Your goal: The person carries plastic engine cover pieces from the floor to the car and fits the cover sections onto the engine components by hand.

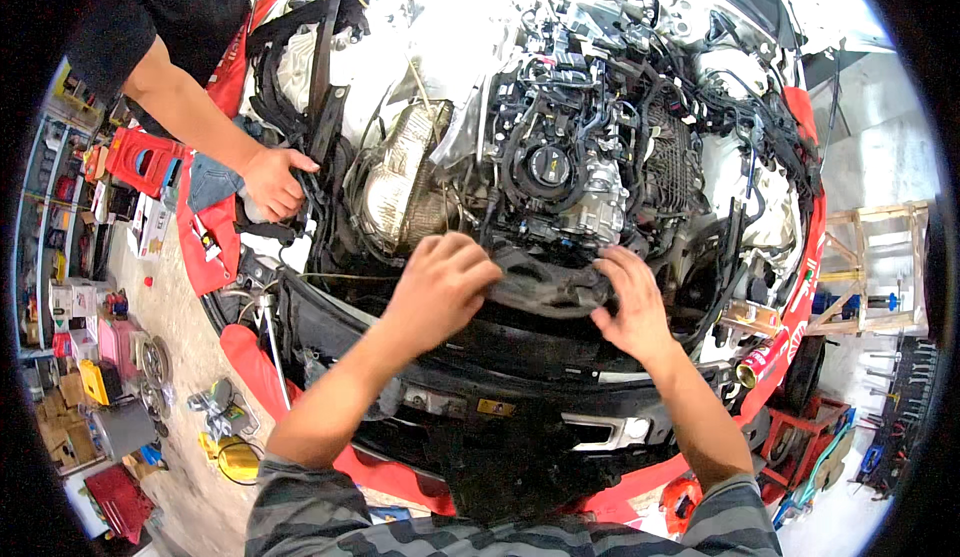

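Between my two hands lies a dark, curved, dusty part [548, 285], low in front of the engine; its exact kind is unclear. My left hand [440, 292] has its fingers curled over the left end of this part, and the fingertips are partly hidden. At its right end, my right hand [637, 305] closes round it with the thumb below and the fingers above. Just beyond stands the engine [560, 147] with a round black cap [549, 166]. A silvery heat shield [398, 187] sits to the left of it, past my left hand.
Another person's hand [275, 185] rests on the left side of the engine bay. Red covers [205, 247] drape the car's edges. A metal rod [272, 342] leans at the front left. A can [752, 369] lies at the front right. Tools hang [890, 397] at far right.
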Motion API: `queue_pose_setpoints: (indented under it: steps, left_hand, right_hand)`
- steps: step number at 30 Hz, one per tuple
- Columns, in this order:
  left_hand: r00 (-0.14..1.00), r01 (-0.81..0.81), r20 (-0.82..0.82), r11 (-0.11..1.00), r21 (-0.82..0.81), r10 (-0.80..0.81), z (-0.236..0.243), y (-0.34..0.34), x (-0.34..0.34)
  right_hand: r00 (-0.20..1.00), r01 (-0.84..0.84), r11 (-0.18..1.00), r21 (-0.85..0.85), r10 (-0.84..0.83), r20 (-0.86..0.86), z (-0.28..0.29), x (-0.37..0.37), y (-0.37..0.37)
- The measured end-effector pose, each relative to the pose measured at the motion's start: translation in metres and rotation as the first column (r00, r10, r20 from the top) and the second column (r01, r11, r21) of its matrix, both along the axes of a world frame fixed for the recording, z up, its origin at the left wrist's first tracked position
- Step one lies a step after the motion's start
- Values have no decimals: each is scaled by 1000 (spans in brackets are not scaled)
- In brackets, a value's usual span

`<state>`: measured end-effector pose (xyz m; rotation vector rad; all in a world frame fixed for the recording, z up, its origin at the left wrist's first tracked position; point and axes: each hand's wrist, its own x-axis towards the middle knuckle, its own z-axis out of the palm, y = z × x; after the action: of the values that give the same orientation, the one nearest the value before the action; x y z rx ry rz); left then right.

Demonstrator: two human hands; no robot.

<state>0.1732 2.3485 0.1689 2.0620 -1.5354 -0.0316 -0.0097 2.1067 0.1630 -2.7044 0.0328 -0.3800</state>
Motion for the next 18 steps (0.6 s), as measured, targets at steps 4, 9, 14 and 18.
queue_pose_setpoints:
  steps: [4,9,14,18]
  left_hand:
    - [999,-6,-41,999,-51,4,-4,-4,-24]
    - [860,-466,-384,824,-321,337,-24,-30,-10]
    - [723,-508,-605,851,-136,335,-80,-54,30]
    - [624,-438,-761,886,-154,176,-100,-79,50]
  right_hand:
    - [998,-42,999,34,43,-50,-4,-6,7]
    - [991,126,985,114,-130,30,20,-8,-10]
    - [963,260,868,424,-266,-46,37,12,-36]
    - [954,299,756,582,-227,-194,27,32,-49]
